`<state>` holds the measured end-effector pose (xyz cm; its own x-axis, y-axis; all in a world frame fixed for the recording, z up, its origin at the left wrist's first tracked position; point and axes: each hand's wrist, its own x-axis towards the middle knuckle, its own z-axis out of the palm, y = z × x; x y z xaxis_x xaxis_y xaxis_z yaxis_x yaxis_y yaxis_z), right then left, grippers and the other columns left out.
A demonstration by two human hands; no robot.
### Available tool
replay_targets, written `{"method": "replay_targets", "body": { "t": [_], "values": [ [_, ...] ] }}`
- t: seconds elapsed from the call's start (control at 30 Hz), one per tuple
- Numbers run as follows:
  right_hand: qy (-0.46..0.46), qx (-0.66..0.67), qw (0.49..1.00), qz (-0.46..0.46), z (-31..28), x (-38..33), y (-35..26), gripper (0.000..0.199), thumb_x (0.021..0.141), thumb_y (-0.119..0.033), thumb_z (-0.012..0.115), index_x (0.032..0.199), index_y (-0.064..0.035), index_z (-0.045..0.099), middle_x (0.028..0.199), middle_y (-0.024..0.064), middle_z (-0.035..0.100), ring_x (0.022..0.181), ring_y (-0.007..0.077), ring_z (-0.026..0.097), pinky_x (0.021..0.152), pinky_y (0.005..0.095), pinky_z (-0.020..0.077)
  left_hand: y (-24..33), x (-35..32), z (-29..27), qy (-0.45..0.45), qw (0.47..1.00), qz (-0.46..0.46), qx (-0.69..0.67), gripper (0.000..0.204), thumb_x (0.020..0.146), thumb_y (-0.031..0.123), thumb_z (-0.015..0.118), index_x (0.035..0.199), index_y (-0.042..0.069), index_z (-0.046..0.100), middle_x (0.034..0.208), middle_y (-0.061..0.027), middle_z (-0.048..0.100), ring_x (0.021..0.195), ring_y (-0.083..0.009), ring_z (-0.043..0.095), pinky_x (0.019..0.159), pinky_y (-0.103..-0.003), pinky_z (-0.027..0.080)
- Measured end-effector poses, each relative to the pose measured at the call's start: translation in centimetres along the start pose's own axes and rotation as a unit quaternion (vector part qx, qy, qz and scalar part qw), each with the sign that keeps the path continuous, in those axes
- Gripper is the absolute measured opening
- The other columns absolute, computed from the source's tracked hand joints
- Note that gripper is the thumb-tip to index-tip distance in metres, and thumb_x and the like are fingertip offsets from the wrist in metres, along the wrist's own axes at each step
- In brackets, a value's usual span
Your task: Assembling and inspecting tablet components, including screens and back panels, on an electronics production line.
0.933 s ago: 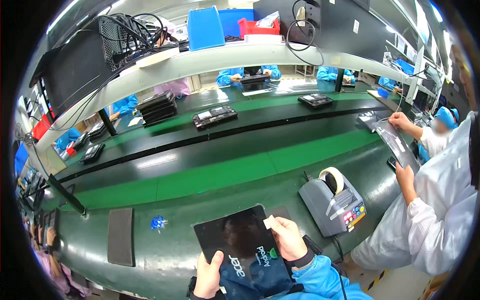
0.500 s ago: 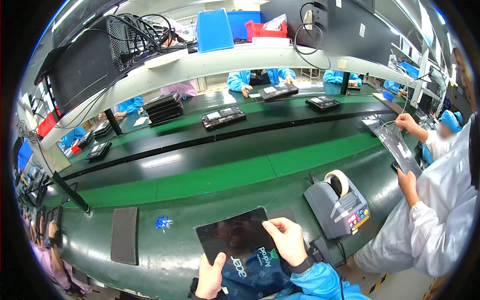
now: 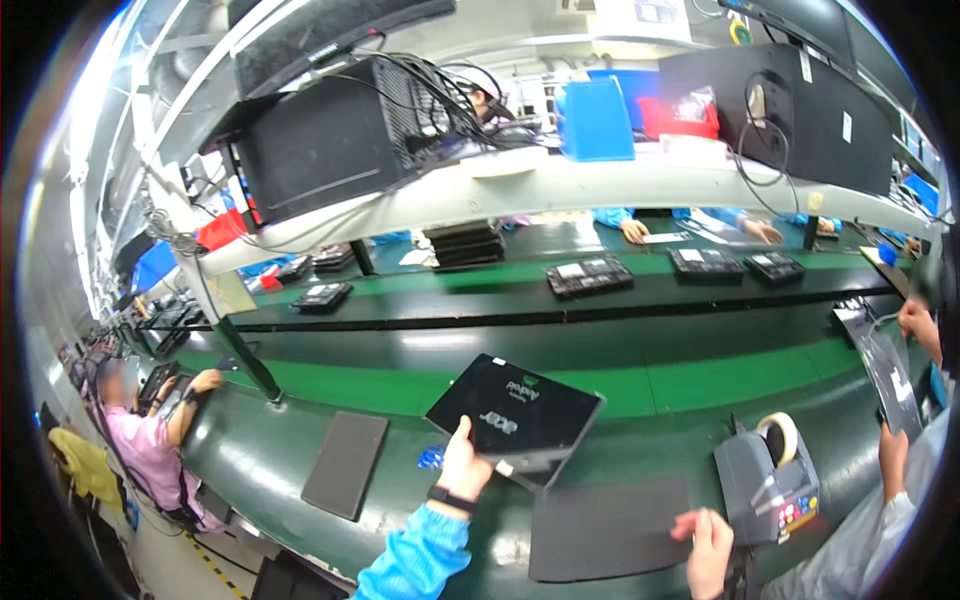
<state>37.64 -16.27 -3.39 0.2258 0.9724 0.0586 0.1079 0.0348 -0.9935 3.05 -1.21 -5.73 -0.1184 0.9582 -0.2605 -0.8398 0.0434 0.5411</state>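
My left hand (image 3: 465,462) grips the near left edge of a dark tablet (image 3: 518,410), its thumb on the lit glossy screen. The tablet is tilted and held above the table, its screen toward me. Lower right, my right hand (image 3: 706,548) hovers over the right edge of a dark grey mat (image 3: 610,530). It is apart from the tablet, its fingers curled in and slightly blurred, with nothing visible in them. Beside my left hand lies a small pile of blue bits (image 3: 431,457), partly hidden by the tablet.
A grey tape dispenser (image 3: 765,480) stands at the right, and a second dark mat (image 3: 345,465) lies at the left. Opened device units (image 3: 590,276) sit along the far line beneath a white shelf beam (image 3: 500,190). Co-workers sit or stand on both sides and opposite.
My right hand has let go of the tablet and moved away to the right. My left hand has raised and turned the tablet, uncovering the mat. The view has swung left.
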Motion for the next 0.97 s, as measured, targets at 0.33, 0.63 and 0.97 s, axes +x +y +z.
{"method": "replay_targets", "body": {
  "t": [0.33,0.63,0.97],
  "values": [
    [0.151,-0.256,0.947,-0.119,0.2,-3.5,5.1,0.027,0.092,-0.019,0.053,0.109,0.0019,0.054,0.105,0.0188,0.055,0.101,0.0341,0.050,0.091,0.0412,0.0389,-1.4,17.9,-1.5,0.110,0.973,0.097,-0.178,0.044,0.100,0.037,0.034,0.122,0.004,0.050,0.123,-0.0117,0.054,0.113,-0.0296,0.052,0.100,-0.048,0.040],
    [0.114,-0.299,0.943,-0.089,-0.1,-2.8,4.5,0.028,0.090,-0.021,0.053,0.107,0.0010,0.057,0.104,0.0207,0.057,0.101,0.0375,0.049,0.089,0.0444,0.0377,-0.9,17.6,-2.5,0.100,0.993,0.014,0.065,0.037,0.095,0.024,0.037,0.120,-0.002,0.045,0.118,-0.0179,0.053,0.110,-0.0356,0.052,0.096,-0.049,0.042],
    [0.110,-0.283,0.951,-0.059,-0.8,-2.6,9.4,0.037,0.080,-0.018,0.062,0.111,-0.0003,0.053,0.110,0.0150,0.055,0.106,0.0304,0.047,0.093,0.0421,0.0358,0.0,-4.8,-0.6,-0.019,0.802,-0.127,0.583,0.041,0.091,0.028,0.049,0.118,-0.004,0.049,0.111,-0.0196,0.058,0.098,-0.0275,0.060,0.086,-0.039,0.050]
  ]
}}
